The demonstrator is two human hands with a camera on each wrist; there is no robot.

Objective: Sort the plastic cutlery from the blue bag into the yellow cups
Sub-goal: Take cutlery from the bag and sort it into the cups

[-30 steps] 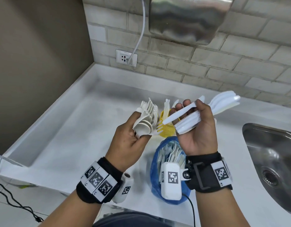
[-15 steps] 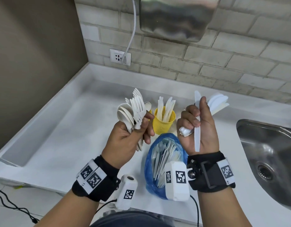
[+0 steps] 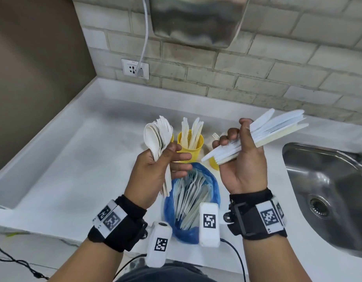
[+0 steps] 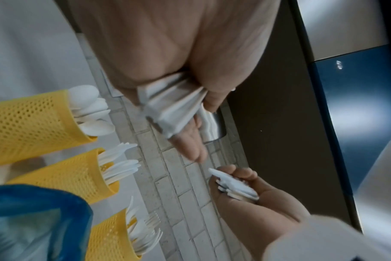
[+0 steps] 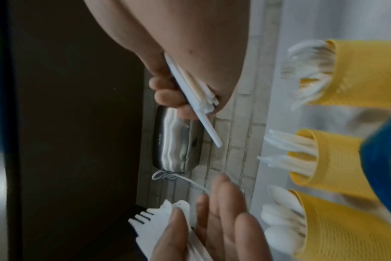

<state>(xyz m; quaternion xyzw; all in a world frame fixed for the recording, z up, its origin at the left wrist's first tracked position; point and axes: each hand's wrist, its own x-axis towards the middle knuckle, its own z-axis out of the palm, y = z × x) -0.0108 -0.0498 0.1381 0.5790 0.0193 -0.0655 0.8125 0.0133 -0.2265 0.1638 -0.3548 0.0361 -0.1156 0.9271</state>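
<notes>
My left hand [image 3: 176,157] pinches an upright bundle of white spoons and forks [image 3: 158,135], thumb across the handles [image 4: 170,109]. My right hand [image 3: 237,137] grips a bundle of white knives [image 3: 277,129] that fans out to the upper right. Both hands hover above the open blue bag [image 3: 213,192], which holds more cutlery. Behind them stand yellow mesh cups: the middle cup [image 3: 189,145] holds knives, and the right cup [image 3: 213,165] with forks is partly hidden. The left wrist view shows the spoon cup [image 4: 33,127], knife cup [image 4: 63,174] and fork cup [image 4: 109,234].
The white counter [image 3: 74,159] runs into a corner at the left. A steel sink [image 3: 328,190] lies at the right. On the brick wall hang a metal dispenser [image 3: 196,21] and a socket [image 3: 135,68] with a white cable.
My right hand has tucked the single upright knife into its bundle and tilted the bundle to point up and right. My left hand keeps its bundle upright, barely moved.
</notes>
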